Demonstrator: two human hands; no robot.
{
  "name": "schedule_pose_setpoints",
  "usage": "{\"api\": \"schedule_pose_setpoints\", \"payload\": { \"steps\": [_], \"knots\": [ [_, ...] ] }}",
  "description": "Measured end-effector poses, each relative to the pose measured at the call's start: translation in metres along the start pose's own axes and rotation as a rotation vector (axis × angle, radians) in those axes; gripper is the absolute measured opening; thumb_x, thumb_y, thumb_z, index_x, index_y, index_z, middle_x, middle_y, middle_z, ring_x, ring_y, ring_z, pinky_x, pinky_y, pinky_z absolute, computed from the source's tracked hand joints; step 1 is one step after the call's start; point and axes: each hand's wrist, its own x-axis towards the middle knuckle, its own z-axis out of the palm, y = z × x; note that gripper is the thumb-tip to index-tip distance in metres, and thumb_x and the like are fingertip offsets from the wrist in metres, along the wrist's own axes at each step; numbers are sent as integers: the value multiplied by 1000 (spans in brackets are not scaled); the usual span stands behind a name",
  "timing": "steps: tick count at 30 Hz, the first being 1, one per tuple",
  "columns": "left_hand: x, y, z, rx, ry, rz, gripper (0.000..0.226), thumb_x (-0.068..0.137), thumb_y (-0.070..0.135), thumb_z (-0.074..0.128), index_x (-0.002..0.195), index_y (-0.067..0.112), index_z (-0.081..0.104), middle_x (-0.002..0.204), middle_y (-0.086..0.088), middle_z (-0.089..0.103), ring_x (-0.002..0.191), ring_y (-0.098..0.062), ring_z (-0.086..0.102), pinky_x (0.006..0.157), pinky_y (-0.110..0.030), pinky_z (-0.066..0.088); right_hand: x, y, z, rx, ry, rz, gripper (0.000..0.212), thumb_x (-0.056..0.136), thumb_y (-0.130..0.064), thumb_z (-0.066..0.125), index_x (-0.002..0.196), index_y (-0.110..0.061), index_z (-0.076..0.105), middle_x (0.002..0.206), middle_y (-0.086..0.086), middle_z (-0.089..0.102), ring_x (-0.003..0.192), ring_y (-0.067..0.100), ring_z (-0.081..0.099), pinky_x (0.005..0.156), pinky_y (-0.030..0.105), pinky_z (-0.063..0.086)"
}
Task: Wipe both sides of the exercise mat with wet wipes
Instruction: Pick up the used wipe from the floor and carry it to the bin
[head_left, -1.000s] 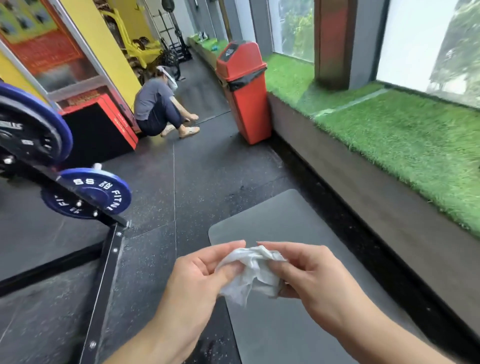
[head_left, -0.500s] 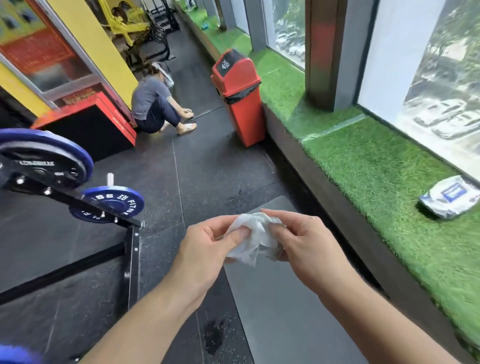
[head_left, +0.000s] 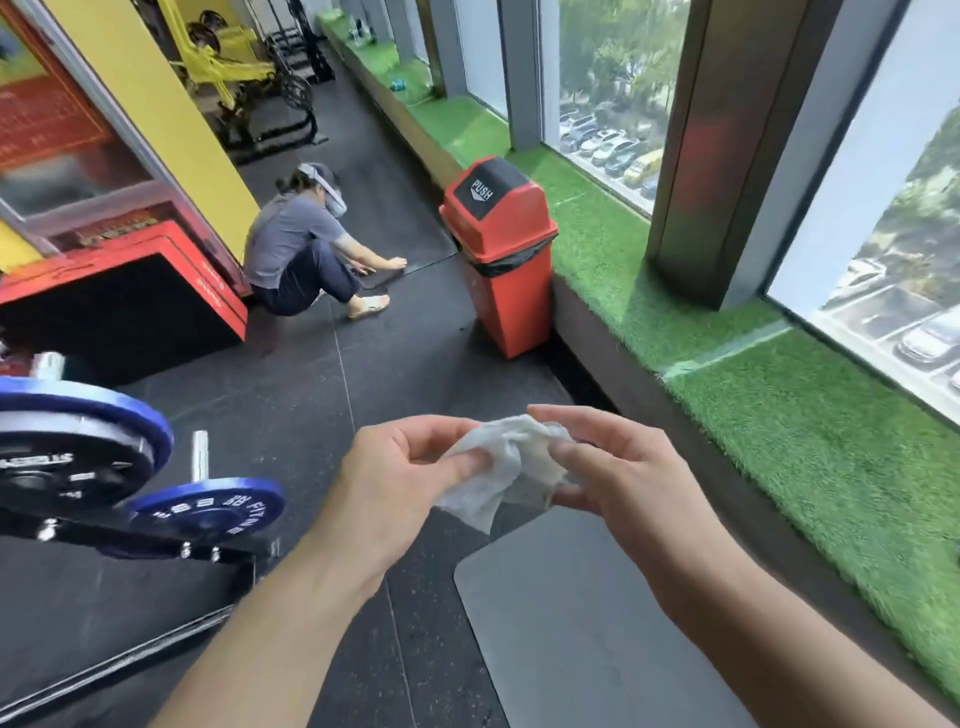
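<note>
**Crumpled wipe held in both hands above the mat's near corner**

At the far left, blue weight plates (head_left: 78, 447) sit on a black rack (head_left: 208, 551), a smaller blue plate (head_left: 208, 509) just below and right of the large one. Behind them stands a red-edged black box (head_left: 156, 291) against a yellow wall (head_left: 156, 93). Right of the box, a person (head_left: 306, 254) in a grey top crouches on the dark floor (head_left: 291, 405), one hand pressed on a dark mat lying there.

In the foreground the left hand (head_left: 395, 478) pinches the white wet wipe (head_left: 498, 467) between thumb and curled fingers. The wipe is bunched and hangs between the two hands, its lower edge drooping. The right hand (head_left: 613, 467) grips its other side, thumb above and fingers curled beneath. Hands and wipe hide part of the floor behind them.

Below the hands, the grey exercise mat (head_left: 571, 634) lies flat on the floor, its rounded corner just under the wipe; the right forearm crosses over it.

Farther back stands a red bin (head_left: 504, 260) with a black "PUSH" flap, hard against a raised ledge. The ledge, topped with green artificial turf (head_left: 779, 426), runs along the right under windows (head_left: 883, 260) overlooking parked cars.
</note>
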Motion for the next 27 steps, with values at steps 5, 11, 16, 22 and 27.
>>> {"api": "schedule_pose_setpoints", "payload": {
  "steps": [5,11,16,22,27],
  "knots": [
    [96,15,-53,-90,-93,-18,23,76,17,84,98,19,80,100,-5,78,99,-28,73,93,-42,55,83,-28,36,-14,-15,8,18,98,-17,73,111,-27,80,104,5,81,101,34,77,95,56,61],
    [203,21,-94,-45,-144,-51,25,76,17,86,99,21,79,100,-3,78,99,-30,72,97,-52,55,192,-51,60,-63,91,9,15,91,-11,78,100,-22,84,96,8,81,91,31,79,91,59,61],
    [326,31,-126,8,-216,-57,21,82,15,81,101,22,80,99,0,78,97,-22,74,93,-42,58,315,-59,79,-43,146,18,19,95,-13,75,99,-28,85,96,4,82,94,26,80,94,53,61],
    [546,42,-163,43,-217,-79,20,83,14,80,101,22,80,99,0,78,98,-20,74,96,-44,57,539,-78,87,-93,141,0,17,97,-17,74,102,-30,86,95,-4,82,95,17,79,96,51,61],
    [686,54,-219,39,-248,-145,21,83,20,81,103,24,79,101,0,78,100,-20,73,96,-50,55,682,-108,118,-133,126,56,19,98,-16,73,103,-30,85,95,-7,82,96,17,79,95,53,60]
  ]
}}
